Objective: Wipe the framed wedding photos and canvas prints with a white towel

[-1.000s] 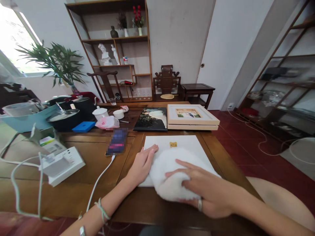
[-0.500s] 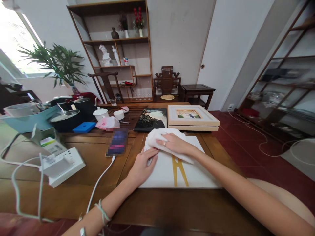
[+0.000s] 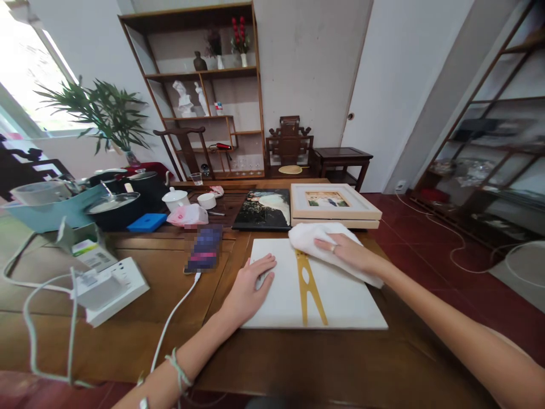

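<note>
A white square panel with a gold A-shaped stand on it lies flat on the wooden table in front of me. My left hand rests flat on the panel's left edge, fingers stretched out. My right hand presses a white cloth onto the panel's far right corner, fingers laid over the cloth.
Behind the panel lie a dark picture and a stack of light wooden frames. A phone on a white cable lies to the left. Farther left are a white power strip, pots, a blue box and teacups.
My right hand swept the cloth from the panel's near edge up to its far left corner, then across to the far right corner, uncovering the gold stand. The left hand stayed put.
</note>
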Demonstrator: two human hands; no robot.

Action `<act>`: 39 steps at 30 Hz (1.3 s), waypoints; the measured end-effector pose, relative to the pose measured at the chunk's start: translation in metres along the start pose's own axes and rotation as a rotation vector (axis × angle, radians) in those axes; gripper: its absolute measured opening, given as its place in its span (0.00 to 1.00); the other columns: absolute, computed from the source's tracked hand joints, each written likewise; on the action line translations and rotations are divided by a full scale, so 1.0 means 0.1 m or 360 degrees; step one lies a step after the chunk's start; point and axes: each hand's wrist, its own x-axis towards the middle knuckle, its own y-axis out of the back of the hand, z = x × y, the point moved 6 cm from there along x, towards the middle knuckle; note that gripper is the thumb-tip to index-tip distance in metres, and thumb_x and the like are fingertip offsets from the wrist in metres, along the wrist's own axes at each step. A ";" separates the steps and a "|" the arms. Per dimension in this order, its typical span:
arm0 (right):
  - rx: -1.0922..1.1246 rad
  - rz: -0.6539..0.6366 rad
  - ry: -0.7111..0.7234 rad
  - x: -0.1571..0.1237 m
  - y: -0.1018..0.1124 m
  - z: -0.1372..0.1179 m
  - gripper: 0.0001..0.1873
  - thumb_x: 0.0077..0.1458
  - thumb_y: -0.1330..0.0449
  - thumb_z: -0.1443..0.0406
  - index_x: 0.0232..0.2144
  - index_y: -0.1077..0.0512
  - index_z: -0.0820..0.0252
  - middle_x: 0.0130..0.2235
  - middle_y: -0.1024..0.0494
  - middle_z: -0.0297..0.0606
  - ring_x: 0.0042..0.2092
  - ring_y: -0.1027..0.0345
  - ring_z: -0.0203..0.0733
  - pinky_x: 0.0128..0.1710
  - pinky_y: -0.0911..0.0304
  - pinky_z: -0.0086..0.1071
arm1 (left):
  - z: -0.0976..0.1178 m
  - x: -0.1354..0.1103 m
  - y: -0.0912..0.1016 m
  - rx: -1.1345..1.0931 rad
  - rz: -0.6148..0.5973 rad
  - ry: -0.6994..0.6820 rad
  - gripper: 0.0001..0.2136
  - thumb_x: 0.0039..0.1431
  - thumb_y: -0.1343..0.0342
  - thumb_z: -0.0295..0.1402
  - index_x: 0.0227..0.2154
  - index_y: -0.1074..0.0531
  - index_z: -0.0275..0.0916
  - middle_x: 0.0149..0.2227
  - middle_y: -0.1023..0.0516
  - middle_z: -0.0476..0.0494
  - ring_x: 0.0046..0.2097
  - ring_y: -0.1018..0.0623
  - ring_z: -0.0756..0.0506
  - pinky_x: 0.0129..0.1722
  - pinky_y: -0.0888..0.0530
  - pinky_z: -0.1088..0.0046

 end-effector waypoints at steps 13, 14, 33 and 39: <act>-0.0229 -0.0137 -0.0103 -0.86 -0.14 0.00 0.33 0.56 0.57 0.44 0.46 0.29 0.61 0.61 0.42 0.44 0.64 0.63 0.54 0.61 0.58 0.48 | -0.02 0.01 -0.03 0.0080 -0.0103 -0.0004 0.20 0.60 0.56 0.37 0.54 0.35 0.35 0.58 0.36 0.39 0.61 0.39 0.43 0.61 0.48 0.54; -0.0215 -0.0182 -0.0131 -1.00 -0.14 -0.02 0.31 0.56 0.55 0.44 0.46 0.29 0.59 0.61 0.42 0.42 0.63 0.61 0.54 0.60 0.57 0.48 | -0.02 0.01 -0.04 0.0085 -0.0108 -0.0002 0.20 0.60 0.56 0.37 0.53 0.35 0.35 0.58 0.35 0.39 0.61 0.39 0.43 0.61 0.48 0.54; 0.0011 0.0003 -0.0428 -0.33 0.02 0.24 0.44 0.51 0.56 0.39 0.60 0.45 0.63 0.63 0.50 0.44 0.63 0.61 0.56 0.61 0.63 0.48 | 0.00 0.01 -0.03 0.0094 -0.0105 -0.0009 0.21 0.59 0.53 0.40 0.52 0.34 0.36 0.58 0.35 0.40 0.61 0.38 0.42 0.61 0.48 0.52; -0.0188 -0.0195 -0.0251 -0.70 -0.10 0.10 0.38 0.55 0.58 0.42 0.55 0.37 0.61 0.63 0.49 0.42 0.64 0.62 0.54 0.61 0.63 0.47 | -0.02 0.01 -0.03 0.0088 -0.0071 -0.0018 0.20 0.60 0.54 0.38 0.53 0.35 0.38 0.58 0.35 0.40 0.60 0.38 0.43 0.61 0.47 0.53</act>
